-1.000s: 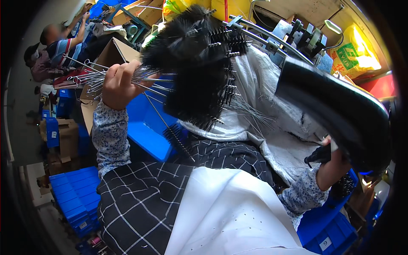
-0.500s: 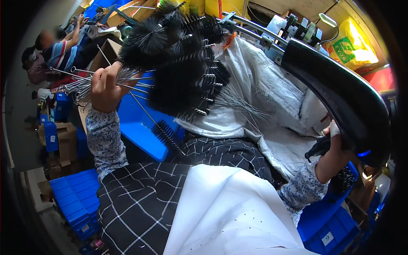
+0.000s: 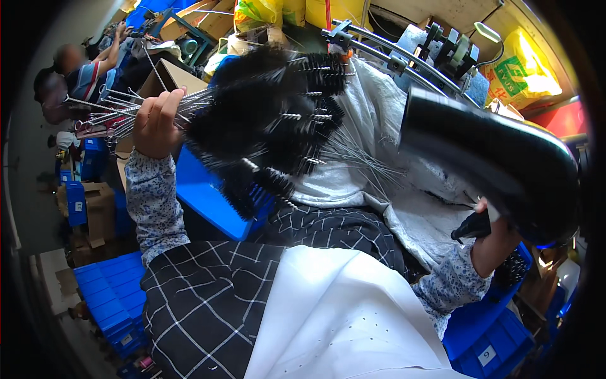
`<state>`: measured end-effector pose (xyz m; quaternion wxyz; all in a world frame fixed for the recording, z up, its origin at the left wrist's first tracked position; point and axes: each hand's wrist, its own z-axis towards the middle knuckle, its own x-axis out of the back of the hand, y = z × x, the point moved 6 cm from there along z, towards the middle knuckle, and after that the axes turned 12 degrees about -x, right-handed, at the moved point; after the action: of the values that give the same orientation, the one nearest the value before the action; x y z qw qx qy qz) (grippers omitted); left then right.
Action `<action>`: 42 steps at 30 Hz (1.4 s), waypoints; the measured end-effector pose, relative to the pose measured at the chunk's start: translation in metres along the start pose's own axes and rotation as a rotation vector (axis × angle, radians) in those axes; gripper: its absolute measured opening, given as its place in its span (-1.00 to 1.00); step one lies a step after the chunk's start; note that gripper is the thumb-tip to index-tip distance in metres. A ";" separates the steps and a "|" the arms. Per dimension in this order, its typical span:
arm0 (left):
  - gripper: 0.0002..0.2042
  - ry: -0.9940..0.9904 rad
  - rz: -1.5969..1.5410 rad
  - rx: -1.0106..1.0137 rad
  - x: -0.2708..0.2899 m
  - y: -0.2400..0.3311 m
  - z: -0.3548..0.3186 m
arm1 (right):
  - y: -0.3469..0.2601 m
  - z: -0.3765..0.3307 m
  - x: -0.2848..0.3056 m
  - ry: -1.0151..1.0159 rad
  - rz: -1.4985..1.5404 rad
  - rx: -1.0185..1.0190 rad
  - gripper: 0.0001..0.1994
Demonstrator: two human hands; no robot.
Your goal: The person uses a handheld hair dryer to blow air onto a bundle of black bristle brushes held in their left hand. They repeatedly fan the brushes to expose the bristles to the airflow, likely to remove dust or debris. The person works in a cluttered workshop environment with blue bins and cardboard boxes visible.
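Note:
My left hand (image 3: 158, 123) is closed round the twisted wire stems of a bunch of black bristle brushes (image 3: 265, 120). Their looped wire ends stick out to the left of the fist, while the bristle heads fan out to the right, slightly blurred. On the right, my right hand (image 3: 495, 243) grips the handle of a black handheld blower (image 3: 486, 145), partly hidden under its body. The wide nozzle points up and left toward the brush heads, a gap apart from them. Several loose thin wires (image 3: 363, 155) lie on a white woven sack (image 3: 372, 107) beyond my lap.
A blue bin (image 3: 211, 196) stands below the brushes, beside an open cardboard box (image 3: 167, 76). At the back right is a metal machine with rails (image 3: 435, 57), near a yellow bag (image 3: 521, 66). Blue crates (image 3: 113, 297) stand at lower left. Another person (image 3: 95, 69) sits far left.
The brush bunch has turned and dropped somewhat, its heads shifting. The blower's nozzle has swung left and down toward the brushes. Both hands keep their hold.

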<state>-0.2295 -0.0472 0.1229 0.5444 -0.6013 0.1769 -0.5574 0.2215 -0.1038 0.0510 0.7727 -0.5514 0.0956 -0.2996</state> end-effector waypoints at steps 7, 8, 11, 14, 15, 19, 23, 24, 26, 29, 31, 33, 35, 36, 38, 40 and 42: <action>-0.73 0.013 -0.026 -0.008 0.000 -0.004 0.008 | -0.012 0.001 -0.007 0.023 -0.175 0.068 -0.90; -0.74 0.019 0.009 -0.019 -0.001 -0.004 0.006 | -0.006 0.001 -0.004 0.039 -0.152 0.045 -0.89; -0.76 -0.006 0.047 -0.059 0.000 -0.005 0.013 | -0.011 0.002 -0.020 0.070 0.182 -0.171 -0.85; -0.77 -0.011 -0.138 0.033 -0.022 -0.016 -0.009 | -0.007 0.002 -0.022 -0.043 0.292 -0.301 -0.83; -0.76 -0.023 -0.156 0.045 -0.028 -0.017 -0.012 | -0.008 0.003 -0.024 -0.039 0.263 -0.295 -0.83; -0.67 -0.043 -0.250 0.110 -0.039 -0.016 -0.030 | -0.009 0.005 -0.032 -0.064 0.275 -0.304 -0.84; -0.53 -0.147 -0.646 0.461 -0.053 -0.008 -0.043 | -0.012 0.005 -0.034 -0.043 0.173 -0.313 -0.85; -0.53 -0.093 -0.737 0.558 -0.051 -0.009 -0.043 | -0.013 0.006 -0.035 -0.020 0.099 -0.307 -0.85; -0.55 -0.009 -0.975 0.724 -0.048 -0.009 -0.044 | -0.008 0.004 -0.031 -0.066 0.244 -0.312 -0.85; -0.55 0.042 -1.374 0.983 -0.041 0.010 -0.031 | -0.016 0.006 -0.033 -0.027 0.220 -0.281 -0.85; -0.76 0.080 -1.795 1.173 -0.031 0.032 -0.016 | -0.019 0.008 -0.029 -0.013 0.207 -0.247 -0.85; -0.79 0.199 -2.095 1.143 -0.021 0.047 0.001 | -0.018 0.008 -0.020 -0.054 0.286 -0.218 -0.86; -0.85 0.240 -2.318 1.070 -0.011 0.063 0.014 | -0.036 0.013 -0.022 -0.015 0.033 0.006 -0.88; -0.84 0.272 -2.437 1.021 -0.007 0.071 0.017 | -0.043 0.016 -0.024 0.020 -0.060 0.092 -0.88; -0.81 0.369 -2.706 0.908 -0.002 0.083 0.023 | -0.050 0.019 -0.026 0.045 0.063 -0.042 -0.87; -0.75 0.489 -2.970 0.779 -0.001 0.092 0.027 | -0.039 0.016 -0.024 0.013 0.171 -0.092 -0.87; -0.79 0.650 -3.151 0.677 0.002 0.093 0.036 | -0.035 0.015 -0.024 0.066 0.152 -0.170 -0.88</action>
<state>-0.1610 -0.0647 0.0520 0.4838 -0.0963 0.5948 0.6347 0.1967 -0.0854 0.0840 0.7400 -0.5961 0.1877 -0.2487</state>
